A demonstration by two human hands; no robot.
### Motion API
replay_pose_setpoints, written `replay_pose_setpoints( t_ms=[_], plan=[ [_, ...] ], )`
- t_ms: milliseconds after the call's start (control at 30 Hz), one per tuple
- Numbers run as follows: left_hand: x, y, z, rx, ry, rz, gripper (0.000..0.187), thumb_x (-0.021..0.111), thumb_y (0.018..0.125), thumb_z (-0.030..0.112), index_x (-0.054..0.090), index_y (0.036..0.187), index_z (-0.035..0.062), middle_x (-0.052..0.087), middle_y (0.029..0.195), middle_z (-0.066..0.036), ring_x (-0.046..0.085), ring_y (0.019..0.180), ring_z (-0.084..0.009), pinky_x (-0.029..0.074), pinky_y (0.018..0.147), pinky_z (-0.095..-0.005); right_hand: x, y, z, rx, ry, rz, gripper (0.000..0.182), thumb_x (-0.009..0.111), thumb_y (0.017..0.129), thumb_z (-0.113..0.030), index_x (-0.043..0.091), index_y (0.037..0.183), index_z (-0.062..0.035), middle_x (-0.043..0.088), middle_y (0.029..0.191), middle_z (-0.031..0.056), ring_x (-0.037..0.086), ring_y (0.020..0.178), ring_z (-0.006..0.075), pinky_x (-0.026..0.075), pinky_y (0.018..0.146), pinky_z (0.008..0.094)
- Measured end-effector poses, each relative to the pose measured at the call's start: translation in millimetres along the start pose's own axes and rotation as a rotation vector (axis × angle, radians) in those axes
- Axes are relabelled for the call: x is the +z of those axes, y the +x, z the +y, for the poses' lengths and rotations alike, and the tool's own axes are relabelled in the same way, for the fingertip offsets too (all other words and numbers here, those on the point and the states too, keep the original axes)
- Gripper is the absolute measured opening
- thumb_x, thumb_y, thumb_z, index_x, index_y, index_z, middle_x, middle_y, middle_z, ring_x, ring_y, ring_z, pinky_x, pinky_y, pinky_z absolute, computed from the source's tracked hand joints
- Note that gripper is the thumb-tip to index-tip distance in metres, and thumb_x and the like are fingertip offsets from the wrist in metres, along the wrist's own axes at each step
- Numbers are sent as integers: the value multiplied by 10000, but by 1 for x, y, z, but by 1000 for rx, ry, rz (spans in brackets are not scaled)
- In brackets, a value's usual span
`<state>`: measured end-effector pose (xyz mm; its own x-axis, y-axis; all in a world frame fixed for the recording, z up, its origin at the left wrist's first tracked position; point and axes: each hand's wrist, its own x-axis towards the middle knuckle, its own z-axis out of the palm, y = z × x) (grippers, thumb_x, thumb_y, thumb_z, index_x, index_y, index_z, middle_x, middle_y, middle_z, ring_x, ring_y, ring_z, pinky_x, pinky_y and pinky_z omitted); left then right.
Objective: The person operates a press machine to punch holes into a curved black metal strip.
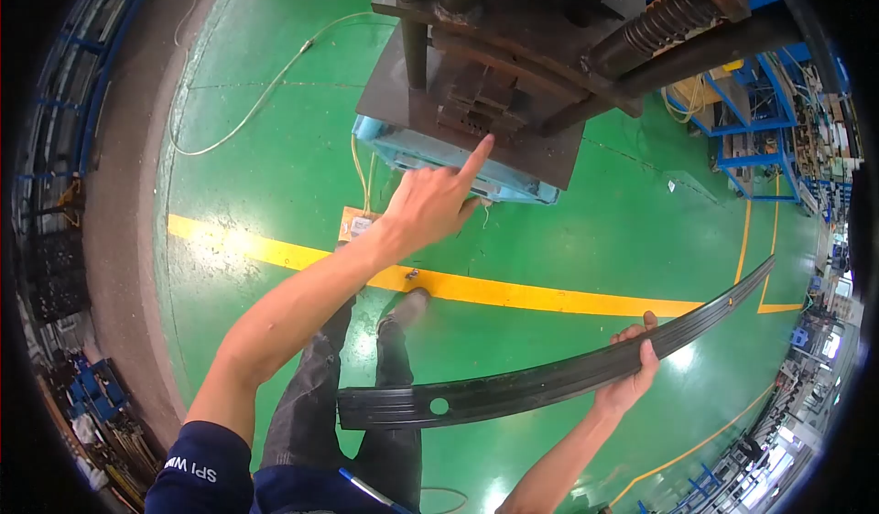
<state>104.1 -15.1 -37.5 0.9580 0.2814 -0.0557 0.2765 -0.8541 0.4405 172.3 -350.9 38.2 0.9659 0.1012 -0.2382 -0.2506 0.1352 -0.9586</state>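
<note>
"SPI W…" on sleeve (203, 471); right hand (630, 367) w/ black strip (549, 381).

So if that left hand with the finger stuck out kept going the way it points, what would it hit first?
Most likely the dark metal plate of the machine, just past the fingertip of the left hand. Depth is hard to judge, so the finger may already be touching it.

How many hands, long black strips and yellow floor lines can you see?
Hands: 2, the left hand pointing at the machine and the right hand holding the strip.
Long black strips: 1.
Thick yellow floor lines: 1.
Total: 4.
</note>
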Motion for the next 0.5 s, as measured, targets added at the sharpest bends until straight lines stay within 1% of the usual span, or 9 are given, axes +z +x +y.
replay_pose_setpoints(
  t_ms=[67,167,267,367,467,500],
  plan=[
    [15,14,-1,46,13,105,806,659,866,287,217,1497,51,626,635,-179,617,556,-372,496,546,-444,-2,-5,1,-6,-2,32,572,634,825,-268,443,1261,50,575,834,78,535,780,146,432,718,293],
    [21,18,10,-162,-87,151,851,681,841,297,207,1494,25,625,638,-192,622,572,-378,503,559,-449,-5,-12,1,-11,-6,55,557,632,831,-252,444,1260,49,576,834,80,533,775,145,431,717,289],
    [21,23,13,-227,-94,140,873,692,828,301,204,1488,1,629,647,-199,628,583,-375,509,573,-448,-9,-17,5,-6,6,71,544,631,836,-232,443,1263,48,575,832,78,529,769,141,430,712,281],
    [18,10,21,28,55,10,869,696,823,306,218,1490,20,643,665,-184,637,595,-371,515,572,-452,-14,-19,3,-2,27,81,539,632,840,-223,442,1266,47,572,829,72,522,764,135,429,706,274],
    [26,-4,25,115,43,12,862,695,823,295,220,1499,47,651,678,-158,647,603,-353,519,566,-451,-17,-22,4,0,46,95,538,631,847,-224,437,1271,45,569,827,65,518,762,130,428,701,269],
    [22,-1,26,82,45,36,862,694,824,290,217,1503,55,655,692,-155,647,600,-347,520,565,-450,-16,-21,4,1,44,102,539,630,849,-226,436,1272,44,567,829,63,517,762,129,427,700,267]
  ],
)
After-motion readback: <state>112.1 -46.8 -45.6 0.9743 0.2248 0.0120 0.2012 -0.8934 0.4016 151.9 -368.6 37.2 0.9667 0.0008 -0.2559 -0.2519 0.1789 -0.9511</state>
